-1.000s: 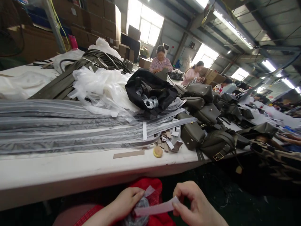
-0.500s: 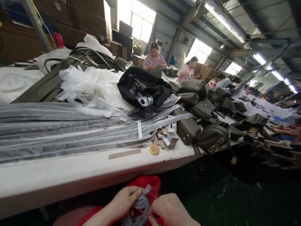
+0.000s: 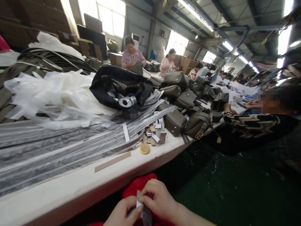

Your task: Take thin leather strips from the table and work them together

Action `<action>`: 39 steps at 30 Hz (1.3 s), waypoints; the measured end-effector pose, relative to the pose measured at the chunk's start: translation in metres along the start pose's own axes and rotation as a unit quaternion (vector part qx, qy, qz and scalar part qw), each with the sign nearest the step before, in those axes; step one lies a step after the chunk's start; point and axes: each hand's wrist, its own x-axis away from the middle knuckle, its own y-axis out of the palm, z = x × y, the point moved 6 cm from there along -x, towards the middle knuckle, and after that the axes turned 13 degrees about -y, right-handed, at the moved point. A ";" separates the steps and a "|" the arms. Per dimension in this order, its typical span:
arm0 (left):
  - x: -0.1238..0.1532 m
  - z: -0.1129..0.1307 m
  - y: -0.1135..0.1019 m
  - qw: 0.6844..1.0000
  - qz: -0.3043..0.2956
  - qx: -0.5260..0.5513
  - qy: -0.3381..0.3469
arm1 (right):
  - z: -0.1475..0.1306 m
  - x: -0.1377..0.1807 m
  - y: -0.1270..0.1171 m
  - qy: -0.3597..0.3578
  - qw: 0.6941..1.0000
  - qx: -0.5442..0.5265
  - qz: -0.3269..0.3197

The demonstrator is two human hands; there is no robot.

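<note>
Strip (image 3: 138, 202) pinched between both hands

Glossy clear plastic sleeves (image 3: 58, 147); matt leather-look olive bags (image 3: 175, 121); smooth white tabletop (image 3: 77, 185); crinkled black plastic bag (image 3: 117, 86).

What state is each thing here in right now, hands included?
Left hand: pinching a small pale strip.
Right hand: closed on the same strip.
Pale strip: upright between both hands' fingertips.
Olive handbags: flaps shut, piled on the table.
Black bag: crumpled, lying open.
Tape roll: lying flat near the table edge.
Cardboard strip: flat on the white table.
</note>
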 end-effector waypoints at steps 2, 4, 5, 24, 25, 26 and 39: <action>-0.002 -0.009 0.001 0.999 0.024 -0.045 -0.006 | 0.021 0.002 0.006 0.092 0.993 -0.061 -0.029; -0.005 -0.015 0.001 0.996 0.041 -0.077 -0.009 | 0.039 0.007 0.015 0.166 0.977 -0.116 -0.062; -0.006 -0.016 0.002 0.995 0.044 -0.088 -0.004 | 0.046 0.008 0.019 0.189 0.969 -0.142 -0.077; -0.030 -0.044 -0.003 0.991 0.122 0.054 0.004 | 0.032 -0.002 0.015 0.058 0.987 -0.138 -0.066; -0.030 -0.047 -0.003 0.989 0.131 0.066 -0.004 | 0.029 -0.003 0.012 0.045 0.985 -0.144 -0.085; -0.030 -0.048 -0.001 0.988 0.131 0.075 -0.009 | 0.027 -0.004 0.009 0.032 0.983 -0.152 -0.102; -0.022 -0.026 0.006 0.994 0.019 0.095 -0.049 | 0.010 -0.009 0.012 -0.092 0.969 0.072 -0.219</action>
